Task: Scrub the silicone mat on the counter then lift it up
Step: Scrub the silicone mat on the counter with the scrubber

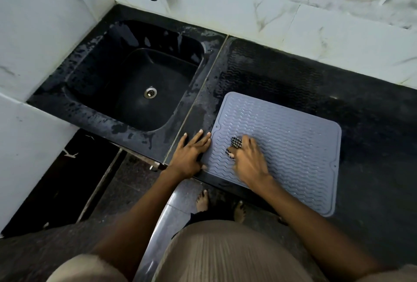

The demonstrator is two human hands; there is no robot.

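Your silicone mat (284, 146) lies flat on the black counter (361, 110), just right of the sink (135, 87), with its near edge at the counter's front lip. Your left hand (191, 153) rests at the mat's left edge, fingers straight and spread, pinning that side. Your right hand (248, 159) sits on the mat's near-left part, its fingers curled around a dark mesh scrubber (236, 142) that presses against the ribbed surface.

The scrubbing looks to be the step in hand; the lift is not yet done.

Judge the mat as light, thin and floppy: it will droop and fold rather than hold its shape when raised. The counter beyond it shows a damp wavy imprint, so the underside is probably wet and may cling, then slip in your grip. Keep the left hand braced while you scrub, or the mat may skate. For the lift, pinch the raised rim at a near corner, peel upward slowly, and take a second corner to stop it sagging.
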